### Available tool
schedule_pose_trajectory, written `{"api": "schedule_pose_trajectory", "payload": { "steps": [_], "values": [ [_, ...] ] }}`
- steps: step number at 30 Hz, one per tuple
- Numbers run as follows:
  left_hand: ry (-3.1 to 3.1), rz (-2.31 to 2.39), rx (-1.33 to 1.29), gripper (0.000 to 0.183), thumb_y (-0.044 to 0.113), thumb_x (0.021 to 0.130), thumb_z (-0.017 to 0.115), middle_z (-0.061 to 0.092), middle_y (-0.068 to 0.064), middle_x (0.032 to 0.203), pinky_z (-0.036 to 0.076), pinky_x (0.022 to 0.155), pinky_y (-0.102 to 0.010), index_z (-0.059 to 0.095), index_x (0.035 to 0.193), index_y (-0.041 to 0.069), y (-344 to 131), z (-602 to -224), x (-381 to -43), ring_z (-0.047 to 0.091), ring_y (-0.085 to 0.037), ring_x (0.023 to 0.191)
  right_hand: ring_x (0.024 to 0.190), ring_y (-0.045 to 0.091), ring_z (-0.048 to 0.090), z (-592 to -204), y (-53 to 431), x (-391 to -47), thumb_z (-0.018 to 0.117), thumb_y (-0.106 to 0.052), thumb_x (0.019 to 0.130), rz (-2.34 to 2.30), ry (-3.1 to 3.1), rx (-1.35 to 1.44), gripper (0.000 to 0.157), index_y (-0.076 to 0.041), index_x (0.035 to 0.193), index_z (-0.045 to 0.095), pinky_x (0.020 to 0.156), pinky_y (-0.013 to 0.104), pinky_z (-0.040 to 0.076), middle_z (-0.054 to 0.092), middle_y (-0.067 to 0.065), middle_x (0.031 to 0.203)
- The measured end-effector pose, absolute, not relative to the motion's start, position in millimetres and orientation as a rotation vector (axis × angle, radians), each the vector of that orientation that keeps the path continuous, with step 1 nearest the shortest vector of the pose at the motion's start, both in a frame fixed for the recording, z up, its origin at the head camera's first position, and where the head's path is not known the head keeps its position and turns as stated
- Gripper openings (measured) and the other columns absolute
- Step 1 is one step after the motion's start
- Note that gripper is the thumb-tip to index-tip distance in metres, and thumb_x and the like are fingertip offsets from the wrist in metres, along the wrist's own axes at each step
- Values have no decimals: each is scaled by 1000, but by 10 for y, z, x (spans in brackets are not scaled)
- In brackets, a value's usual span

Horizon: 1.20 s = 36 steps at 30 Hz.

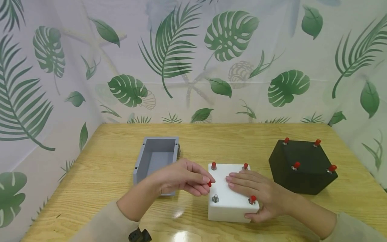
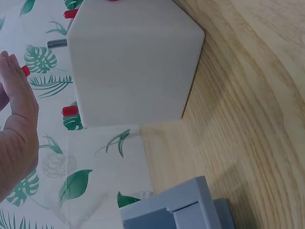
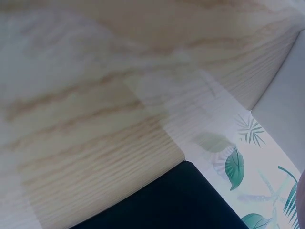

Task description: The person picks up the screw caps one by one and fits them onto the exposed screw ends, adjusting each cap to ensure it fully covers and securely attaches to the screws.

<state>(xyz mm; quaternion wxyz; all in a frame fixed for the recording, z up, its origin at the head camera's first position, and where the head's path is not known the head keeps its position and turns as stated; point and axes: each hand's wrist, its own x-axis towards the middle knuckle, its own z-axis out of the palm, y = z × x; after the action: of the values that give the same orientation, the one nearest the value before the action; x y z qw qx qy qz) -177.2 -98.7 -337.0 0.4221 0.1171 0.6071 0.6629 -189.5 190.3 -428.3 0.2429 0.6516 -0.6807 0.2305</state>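
Observation:
My left hand (image 1: 190, 178) pinches a small red cap (image 1: 209, 183) between thumb and fingertips, just above the left side of a white block (image 1: 223, 212). Below it, a bare threaded metal bolt (image 1: 215, 198) stands up from the block's near left corner; the left wrist view shows this bolt (image 2: 57, 43) too. Red caps sit on the block's other bolts, among them the far left cap (image 1: 213, 165) and the near right cap (image 1: 252, 199). With straight fingers my right hand (image 1: 257, 191) rests flat on the block's top, its thumb against the near right side.
Left of the block stands a grey plastic bin (image 1: 140, 158), partly hidden behind my left hand. A black block (image 1: 308, 151) with several red-capped bolts stands at the right. Leaf-patterned cloth (image 1: 187, 67) hangs behind the wooden table (image 1: 105, 161).

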Motion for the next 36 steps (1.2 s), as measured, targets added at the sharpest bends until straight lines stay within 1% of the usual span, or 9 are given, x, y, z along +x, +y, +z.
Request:
{"api": "schedule_pose_trajectory", "payload": {
  "steps": [9, 16, 25, 28, 36],
  "values": [
    [1519, 1622, 313, 26, 0, 92, 56, 69, -3, 76, 57, 62, -21, 59, 113, -14, -926, -3397, -1732, 68, -9, 68, 125, 31, 48, -4282, 1904, -1914, 64, -43, 84, 621, -1852, 1780, 67, 9, 124, 55, 116, 34, 26, 55, 22, 131],
    [1504, 1598, 291, 27, -2, 92, 55, 69, -2, 74, 56, 60, -19, 58, 115, -15, -910, -3466, -1733, 67, -8, 66, 124, 31, 49, -4269, 1892, -1926, 64, -42, 84, 630, -1846, 1786, 66, 9, 124, 55, 115, 34, 26, 55, 23, 130],
    [1485, 1600, 315, 27, -2, 92, 54, 69, -2, 74, 56, 61, -19, 57, 116, -16, -889, -3563, -1727, 67, -7, 67, 125, 31, 49, -4270, 1890, -1927, 65, -42, 83, 632, -1846, 1785, 66, 9, 123, 55, 115, 34, 26, 55, 22, 130],
    [1513, 1589, 319, 26, -2, 92, 55, 69, -2, 74, 57, 61, -20, 59, 114, -15, -865, -3566, -1717, 67, -8, 66, 124, 31, 50, -4269, 1886, -1920, 64, -42, 83, 631, -1837, 1780, 65, 9, 123, 56, 115, 34, 26, 56, 22, 129],
    [1597, 1547, 305, 15, 0, 90, 58, 68, -4, 74, 57, 59, -20, 63, 102, -8, -809, -3544, -1690, 67, -9, 65, 122, 32, 51, -4263, 1885, -1900, 63, -42, 84, 631, -1827, 1783, 65, 10, 122, 55, 115, 34, 26, 56, 24, 128]
  ]
}}
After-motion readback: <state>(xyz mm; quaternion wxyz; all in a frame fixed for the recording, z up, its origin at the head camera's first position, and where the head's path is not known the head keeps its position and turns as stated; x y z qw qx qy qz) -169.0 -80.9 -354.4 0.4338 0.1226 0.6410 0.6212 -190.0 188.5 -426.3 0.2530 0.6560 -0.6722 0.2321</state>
